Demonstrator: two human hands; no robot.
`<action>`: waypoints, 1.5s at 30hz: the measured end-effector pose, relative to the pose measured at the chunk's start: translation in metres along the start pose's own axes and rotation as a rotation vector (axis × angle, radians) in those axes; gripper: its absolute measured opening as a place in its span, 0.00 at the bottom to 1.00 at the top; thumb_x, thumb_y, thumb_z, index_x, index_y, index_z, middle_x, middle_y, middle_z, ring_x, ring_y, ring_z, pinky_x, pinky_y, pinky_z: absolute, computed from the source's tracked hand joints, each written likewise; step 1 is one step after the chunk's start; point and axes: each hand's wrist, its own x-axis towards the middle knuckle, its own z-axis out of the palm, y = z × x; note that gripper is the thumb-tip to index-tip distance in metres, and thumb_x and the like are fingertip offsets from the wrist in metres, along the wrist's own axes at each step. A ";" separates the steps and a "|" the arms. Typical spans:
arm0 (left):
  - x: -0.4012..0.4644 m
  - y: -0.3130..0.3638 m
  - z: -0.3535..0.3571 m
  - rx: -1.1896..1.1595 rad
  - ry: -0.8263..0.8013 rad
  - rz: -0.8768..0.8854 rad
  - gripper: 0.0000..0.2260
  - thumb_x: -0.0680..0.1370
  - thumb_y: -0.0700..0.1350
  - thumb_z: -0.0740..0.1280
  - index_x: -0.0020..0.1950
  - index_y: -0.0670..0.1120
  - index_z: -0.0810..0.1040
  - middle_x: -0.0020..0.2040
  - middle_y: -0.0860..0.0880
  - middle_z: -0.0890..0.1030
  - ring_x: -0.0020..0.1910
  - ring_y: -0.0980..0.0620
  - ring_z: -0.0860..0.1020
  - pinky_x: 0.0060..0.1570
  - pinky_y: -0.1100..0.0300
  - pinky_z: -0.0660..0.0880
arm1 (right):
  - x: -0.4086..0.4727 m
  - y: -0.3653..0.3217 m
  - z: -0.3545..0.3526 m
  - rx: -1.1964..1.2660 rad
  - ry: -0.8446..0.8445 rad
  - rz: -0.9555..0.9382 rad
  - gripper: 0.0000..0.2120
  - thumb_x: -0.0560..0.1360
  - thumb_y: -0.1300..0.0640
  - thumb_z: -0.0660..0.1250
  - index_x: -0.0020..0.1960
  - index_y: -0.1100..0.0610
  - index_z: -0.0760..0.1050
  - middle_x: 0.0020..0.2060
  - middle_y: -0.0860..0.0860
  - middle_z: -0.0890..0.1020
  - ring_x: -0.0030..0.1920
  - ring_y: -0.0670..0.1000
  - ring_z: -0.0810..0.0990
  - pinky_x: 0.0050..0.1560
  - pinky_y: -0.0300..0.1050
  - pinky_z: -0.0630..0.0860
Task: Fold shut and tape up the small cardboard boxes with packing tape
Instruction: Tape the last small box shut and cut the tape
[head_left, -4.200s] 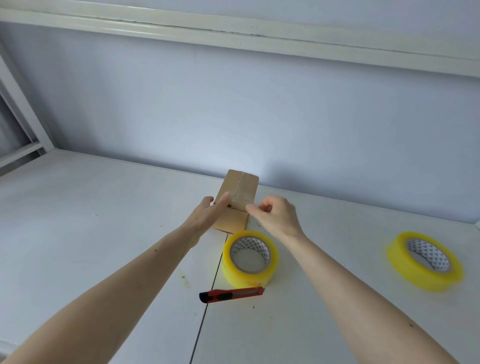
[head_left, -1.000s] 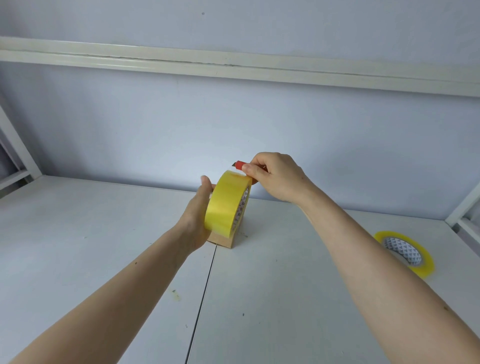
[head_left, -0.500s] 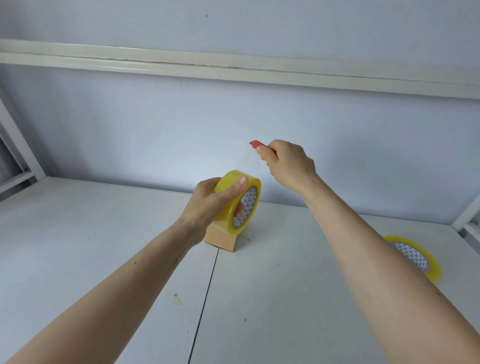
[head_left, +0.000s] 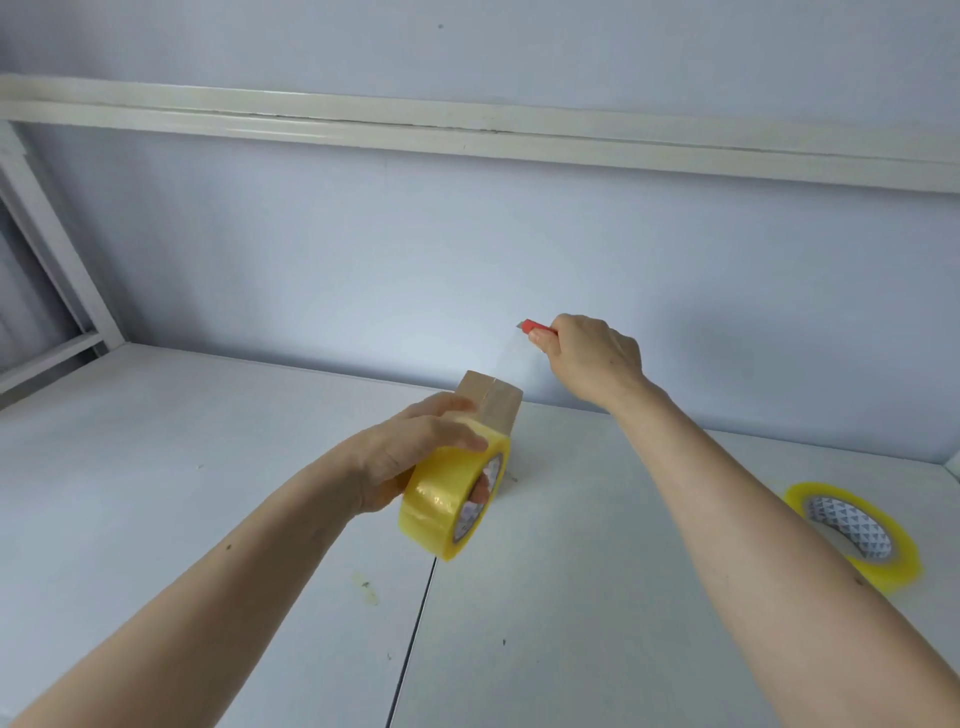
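I see left hand (head_left: 410, 457) gripping yellow tape roll (head_left: 451, 496), fingers through its core, lifted off desk (head_left: 156, 493) | right hand (head_left: 589, 358) raised, fist closed round red cutter (head_left: 535, 327) | clear tape strip (head_left: 506, 358) rises from small cardboard box (head_left: 493, 402) near desk's back edge | second tape roll (head_left: 857, 530) flat near right edge

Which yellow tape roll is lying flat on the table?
The tape roll on the right lies flat on the table. The other roll stands on edge in the left hand.

Left hand (head_left: 410, 457) grips tape roll (head_left: 449, 499); right hand (head_left: 592, 358) grips cutter (head_left: 535, 327).
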 end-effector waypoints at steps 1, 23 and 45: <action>-0.001 -0.002 -0.004 0.028 -0.013 -0.032 0.19 0.73 0.47 0.75 0.63 0.52 0.77 0.53 0.45 0.83 0.43 0.48 0.84 0.38 0.59 0.80 | 0.002 -0.001 0.003 -0.015 0.005 -0.003 0.20 0.86 0.44 0.50 0.50 0.58 0.70 0.45 0.52 0.76 0.44 0.58 0.74 0.42 0.49 0.67; 0.036 -0.050 -0.022 -0.189 -0.075 -0.436 0.16 0.81 0.52 0.66 0.50 0.37 0.78 0.35 0.41 0.82 0.31 0.47 0.81 0.35 0.58 0.80 | 0.082 0.015 0.073 0.038 -0.262 0.109 0.23 0.84 0.40 0.50 0.41 0.56 0.65 0.39 0.52 0.74 0.44 0.58 0.74 0.41 0.47 0.66; 0.023 -0.016 -0.011 -0.036 -0.018 -0.136 0.18 0.80 0.44 0.69 0.60 0.64 0.67 0.45 0.44 0.81 0.31 0.49 0.84 0.33 0.55 0.82 | 0.051 0.002 0.085 0.632 -0.477 0.487 0.11 0.71 0.63 0.75 0.49 0.61 0.75 0.31 0.54 0.75 0.21 0.48 0.68 0.25 0.35 0.66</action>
